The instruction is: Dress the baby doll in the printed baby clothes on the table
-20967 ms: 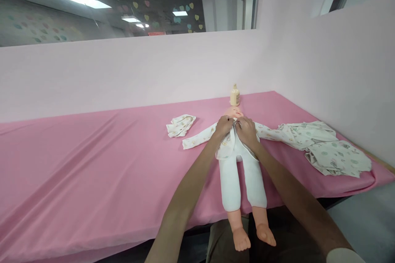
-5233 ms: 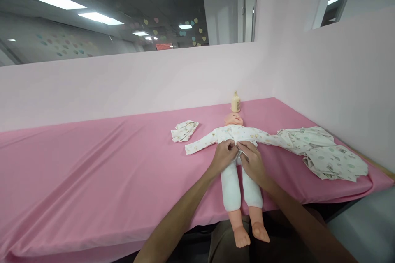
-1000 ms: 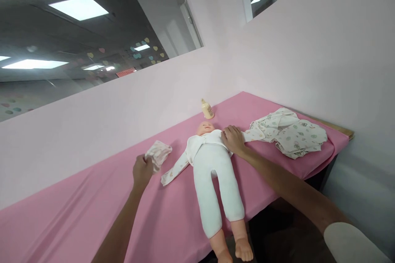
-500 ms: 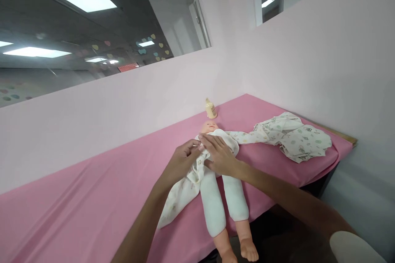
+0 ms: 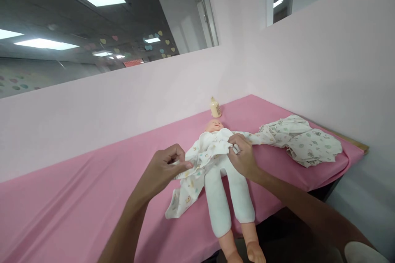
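A baby doll [image 5: 230,189] with a white cloth body lies on its back, feet towards me at the front edge of the pink-covered table. Over its chest lies a white printed baby shirt [image 5: 214,149], stretched between my two hands. My left hand [image 5: 165,168] pinches the shirt's edge at the left, thumb against the curled fingers. On the other side, my right hand [image 5: 242,154] is closed on the shirt's right edge beside the doll's chest. One loose part of the shirt [image 5: 187,197] hangs to the lower left of the doll.
Behind the doll's head stands a cream-coloured bottle [image 5: 215,108] near the wall. A crumpled printed cloth [image 5: 308,139] lies at the right of the pink table cover [image 5: 77,197]. White walls [image 5: 314,65] with windows border the table's back and right sides.
My hands were close together over the doll's chest. They have moved apart, left and right, and the shirt now spreads across the chest between them. The view has shifted slightly.
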`<state>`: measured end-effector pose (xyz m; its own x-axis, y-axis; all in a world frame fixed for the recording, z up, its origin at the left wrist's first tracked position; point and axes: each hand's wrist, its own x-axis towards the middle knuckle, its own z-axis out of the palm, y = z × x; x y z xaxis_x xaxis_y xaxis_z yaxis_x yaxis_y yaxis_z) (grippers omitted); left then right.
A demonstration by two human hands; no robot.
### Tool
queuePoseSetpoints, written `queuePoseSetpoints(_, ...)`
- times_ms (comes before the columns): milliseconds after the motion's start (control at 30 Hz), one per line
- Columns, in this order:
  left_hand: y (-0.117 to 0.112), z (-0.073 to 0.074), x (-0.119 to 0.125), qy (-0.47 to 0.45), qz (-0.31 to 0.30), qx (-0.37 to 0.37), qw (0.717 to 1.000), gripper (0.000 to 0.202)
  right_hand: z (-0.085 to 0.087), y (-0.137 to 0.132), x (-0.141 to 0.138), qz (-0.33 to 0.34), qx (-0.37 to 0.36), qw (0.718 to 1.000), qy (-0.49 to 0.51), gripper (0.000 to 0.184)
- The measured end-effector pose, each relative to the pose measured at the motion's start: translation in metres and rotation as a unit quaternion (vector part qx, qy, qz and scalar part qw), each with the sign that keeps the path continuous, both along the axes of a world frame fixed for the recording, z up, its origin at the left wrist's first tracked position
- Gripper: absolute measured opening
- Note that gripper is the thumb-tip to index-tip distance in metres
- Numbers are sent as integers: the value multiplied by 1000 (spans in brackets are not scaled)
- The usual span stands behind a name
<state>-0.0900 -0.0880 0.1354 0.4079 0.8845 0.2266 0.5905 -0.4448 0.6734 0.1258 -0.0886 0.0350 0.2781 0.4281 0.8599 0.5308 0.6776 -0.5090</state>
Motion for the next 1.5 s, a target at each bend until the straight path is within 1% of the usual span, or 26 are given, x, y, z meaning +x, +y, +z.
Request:
queuePoseSetpoints(100,-15,-5,2,83,-42,11,996,28,11,-11,0,61,-13,998,5,17)
queuePoseSetpoints(200,-29,-23,8,186,-79,83,976,23,18,-22,-2,109,-26,994,-1,19)
queuePoseSetpoints(267,-37,-40,12,258,-84,158,949,15,21,-27,-3,100,-50,994,-3,18)
queuePoseSetpoints(333,-41,-55,14,302,-58,219,926,11,24,-31,-4,78,-71,994,-4,18)
queuePoseSetpoints(367,-41,-60,14,306,-39,238,921,14,26,-32,-5,71,-77,994,-2,18)
queuePoseSetpoints(400,-41,-62,14,293,-22,248,923,16,29,-33,-6,70,-80,994,1,19)
queuePoseSetpoints(467,-38,-57,13,225,-1,251,941,15,36,-34,-6,72,-84,994,16,19)
queuePoseSetpoints(533,-35,-40,10,123,21,239,963,14,47,-35,-5,68,-80,994,34,19)
queuePoseSetpoints(567,-34,-28,8,67,45,228,970,13,54,-36,-4,63,-72,995,43,19)
queuePoseSetpoints(633,-32,2,6,-44,119,186,974,15,69,-40,-1,53,-48,996,62,20)
queuePoseSetpoints(700,-31,33,6,-155,171,150,961,8,85,-47,1,45,-22,996,78,21)
queuePoseSetpoints(733,-31,47,7,-208,179,151,950,6,93,-51,2,41,-10,996,84,22)
queuePoseSetpoints(800,-30,74,11,-296,168,168,925,4,106,-61,3,32,13,996,84,23)
queuePoseSetpoints(867,-30,97,15,-330,148,201,910,9,117,-70,5,22,37,996,72,25)
queuePoseSetpoints(933,-31,113,18,-322,138,250,903,13,126,-74,10,15,54,997,61,25)
queuePoseSetpoints(967,-32,119,19,-304,126,257,909,14,129,-73,14,13,56,997,59,25)
queuePoseSetpoints(1033,-30,124,19,-259,93,233,933,13,134,-67,24,9,42,997,65,24)
queuePoseSetpoints(1100,-23,121,19,-232,71,178,954,10,135,-56,36,6,-3,998,65,19)
queuePoseSetpoints(1167,-12,109,22,-231,74,138,960,8,132,-45,44,-8,-50,998,45,9)
queuePoseSetpoints(1200,-6,101,25,-227,74,117,964,8,129,-42,44,-24,-61,997,29,9)
queuePoseSetpoints(1267,4,82,33,-197,57,69,976,9,121,-41,40,-53,-49,997,-21,17)
queuePoseSetpoints(1300,7,73,37,-175,46,46,982,10,117,-42,34,-51,-33,996,-61,18)
queuePoseSetpoints(1333,9,64,42,-152,27,24,988,10,113,-45,28,-32,-20,993,-110,17)
queuePoseSetpoints(1400,8,50,49,-121,-15,-2,993,10,105,-50,13,33,-19,977,-208,15)
queuePoseSetpoints(1433,6,44,52,-114,-37,-10,993,11,102,-51,7,59,-31,969,-237,16)
queuePoseSetpoints(1500,2,37,54,-119,-64,-24,991,15,97,-51,-2,80,-69,964,-242,20)
